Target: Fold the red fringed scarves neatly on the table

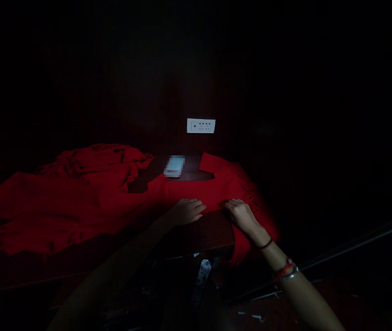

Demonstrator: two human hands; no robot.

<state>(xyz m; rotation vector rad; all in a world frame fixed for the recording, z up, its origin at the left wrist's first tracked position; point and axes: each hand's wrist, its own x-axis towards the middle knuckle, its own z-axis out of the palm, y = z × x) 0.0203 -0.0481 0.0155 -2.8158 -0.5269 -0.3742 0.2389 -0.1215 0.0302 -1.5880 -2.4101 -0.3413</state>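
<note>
A long red shawl point(213, 191) with fringed ends lies across a dark wooden table point(209, 234). It is bunched in loose folds at the left, and its right part hangs over the table's edge. My left hand point(187, 211), with a ring on one finger, is closed on the shawl's near edge. A short way to the right, my right hand point(240, 214) pinches the same edge near the table's corner, its fingers curled under. The fingertips of both hands are partly hidden in the dim light.
Behind the shawl lies a pale, blurred-out rectangular object point(174, 166) on the table. A white wall socket point(201, 126) sits above it. Below the table front stands a light patterned object point(203, 272) that I cannot make out. Deep shadow covers the surroundings.
</note>
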